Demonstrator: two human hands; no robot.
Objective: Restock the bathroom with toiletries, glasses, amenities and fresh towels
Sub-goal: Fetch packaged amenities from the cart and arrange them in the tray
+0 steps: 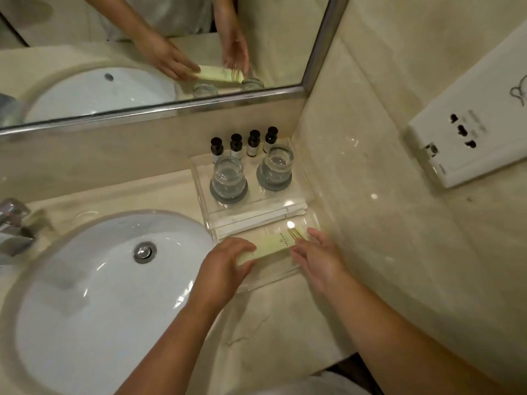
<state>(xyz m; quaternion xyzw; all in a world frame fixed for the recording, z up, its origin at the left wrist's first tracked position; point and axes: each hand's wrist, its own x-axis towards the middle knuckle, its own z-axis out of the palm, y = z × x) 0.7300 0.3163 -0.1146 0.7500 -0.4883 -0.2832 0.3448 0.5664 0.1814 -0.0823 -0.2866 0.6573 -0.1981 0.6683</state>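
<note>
Bottle labels (216, 151) illegibly small; tap (12, 223) blurred

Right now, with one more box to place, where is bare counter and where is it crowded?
Bare counter lies nearest you, between the sink and the side wall. Another strip runs behind the sink, under the mirror. The tray is crowded: four bottles, two glasses, white packets, and the green box your left hand grips, right hand beside it.

Warm, dimmish light from above. Hot glare spot on the clear tray (290, 224), small speckles on the glossy wall (373, 196), streaks in the sink (85, 292). Whole frame soft; lettering on the box (273, 246) unreadable. Wide-angle bend at edges: mirror frame (171, 106) curves, tap (11, 223) smeared.
</note>
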